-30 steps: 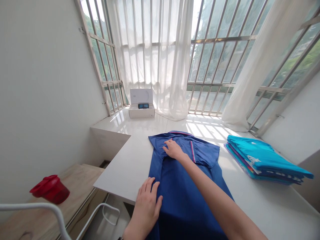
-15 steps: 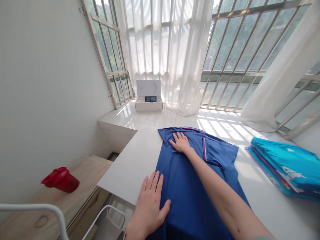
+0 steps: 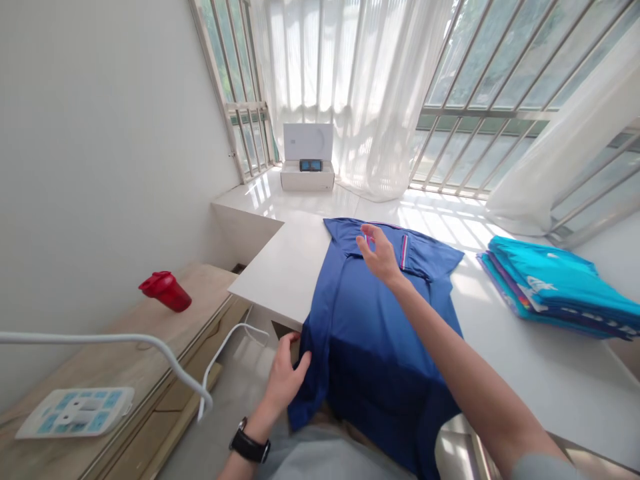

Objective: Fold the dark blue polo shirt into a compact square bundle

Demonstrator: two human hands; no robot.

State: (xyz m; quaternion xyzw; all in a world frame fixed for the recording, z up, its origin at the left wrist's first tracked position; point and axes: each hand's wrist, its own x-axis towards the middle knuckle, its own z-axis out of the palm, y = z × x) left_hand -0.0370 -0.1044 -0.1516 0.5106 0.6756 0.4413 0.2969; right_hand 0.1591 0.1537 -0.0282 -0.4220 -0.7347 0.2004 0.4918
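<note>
A blue shirt (image 3: 380,313) lies spread on the white table, its lower end hanging over the near edge. Its sleeve carries a red, white and blue striped band (image 3: 404,252). My right hand (image 3: 380,255) hovers over the upper part of the shirt, fingers bent and apart, holding nothing. By the shirt's left edge is my left hand (image 3: 287,373), thumb and fingers apart, the thumb at the cloth. A black watch (image 3: 250,440) is on my left wrist.
Folded clothes in turquoise and purple (image 3: 565,287) are stacked at the right. An open white box (image 3: 307,179) stands by the curtain. On a lower wooden surface at left are a red shaker cup (image 3: 167,291) and a white-and-blue panel (image 3: 77,412). A white bent tube (image 3: 150,341) crosses nearby.
My right hand has lifted off the shirt. My left hand has moved from lying flat on the cloth to its left edge. The view has tilted down, showing the shirt's lower end.
</note>
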